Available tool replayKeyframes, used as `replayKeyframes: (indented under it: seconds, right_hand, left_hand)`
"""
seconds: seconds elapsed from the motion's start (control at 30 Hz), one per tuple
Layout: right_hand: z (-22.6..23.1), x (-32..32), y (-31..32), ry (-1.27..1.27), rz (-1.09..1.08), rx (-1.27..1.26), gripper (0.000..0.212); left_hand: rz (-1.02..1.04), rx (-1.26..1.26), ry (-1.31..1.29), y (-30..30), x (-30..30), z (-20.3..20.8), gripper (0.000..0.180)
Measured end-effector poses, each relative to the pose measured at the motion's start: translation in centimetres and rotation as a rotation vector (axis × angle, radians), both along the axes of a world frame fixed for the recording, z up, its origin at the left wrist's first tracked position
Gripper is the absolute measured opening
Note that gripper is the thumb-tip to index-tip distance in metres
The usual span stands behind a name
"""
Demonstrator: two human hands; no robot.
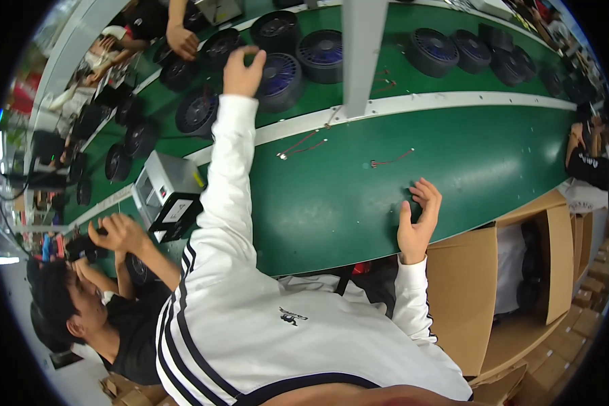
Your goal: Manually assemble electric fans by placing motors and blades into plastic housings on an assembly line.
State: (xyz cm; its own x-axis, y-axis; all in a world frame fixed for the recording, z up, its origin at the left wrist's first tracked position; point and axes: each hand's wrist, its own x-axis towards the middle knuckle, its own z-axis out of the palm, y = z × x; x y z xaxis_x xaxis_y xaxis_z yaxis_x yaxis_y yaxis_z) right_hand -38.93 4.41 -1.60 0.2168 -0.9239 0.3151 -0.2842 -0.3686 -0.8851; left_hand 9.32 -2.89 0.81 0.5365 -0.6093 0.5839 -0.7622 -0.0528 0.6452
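Note:
My left hand (242, 73) reaches far across the bench, its thumb and forefinger apart. It overlaps the left side of a black wheel with a purple-blue centre (277, 81); whether it touches the wheel I cannot tell. Nothing shows in its grasp. Over the near right part of the green bench top (304, 216), my right hand (418, 223) is open, fingers loosely bent and holding nothing. To its upper left lies a short red cable with small connectors (392, 158). More thin red cables (301, 146) rest farther left, below the white rail.
Several black wheels (434, 53) stand on the far green strip beyond the white rail (453, 101). A grey upright post (362, 54) crosses the middle. At left is a grey metal box (166, 179); co-workers' hands (183, 42) are nearby. An open cardboard box (463, 298) stands at right.

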Motion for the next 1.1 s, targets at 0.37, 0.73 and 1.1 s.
replayKeyframes:
  seconds: [0.37,0.73,1.1]
  right_hand:
    - [-1.5,-1.1,-0.5,-0.282,-0.036,0.088,0.026]
    - [-1.9,-1.1,-0.6,-0.37,-0.045,0.156,0.019]
    - [-2.3,-1.7,-0.5,-0.425,0.001,0.217,0.012]
  left_hand:
    - [0.025,0.776,-0.3,-11.6,5.6,3.1,0.053]
    - [0.411,0.979,-0.166,-14.1,10.9,1.4,0.066]
    - [0.237,0.754,-0.356,-12.4,17.4,4.1,0.059]
